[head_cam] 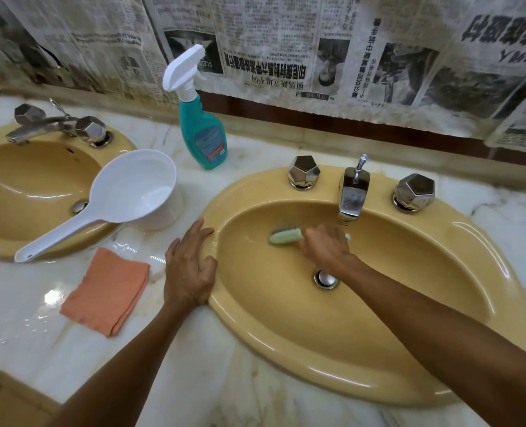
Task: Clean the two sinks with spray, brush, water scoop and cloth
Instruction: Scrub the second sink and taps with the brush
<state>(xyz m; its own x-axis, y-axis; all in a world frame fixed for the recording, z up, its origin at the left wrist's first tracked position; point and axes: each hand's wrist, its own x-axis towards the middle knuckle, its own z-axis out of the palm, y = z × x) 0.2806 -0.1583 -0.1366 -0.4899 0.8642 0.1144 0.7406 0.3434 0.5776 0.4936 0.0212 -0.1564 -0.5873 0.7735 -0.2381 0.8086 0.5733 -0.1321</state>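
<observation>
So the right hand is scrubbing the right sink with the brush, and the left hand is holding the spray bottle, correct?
Not quite. The head view shows the left hand resting on the right sink's rim; the spray bottle stands untouched on the counter. The right hand does grip the brush in that sink.

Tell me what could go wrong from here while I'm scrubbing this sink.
The water scoop sits tilted on the counter with its handle hanging over the left sink; a nudge from your left hand might tip it. The right hand works the brush just under the faucet spout, so knuckles could knock it. The marble counter near the orange cloth looks wet, so the bracing hand may slip.
</observation>
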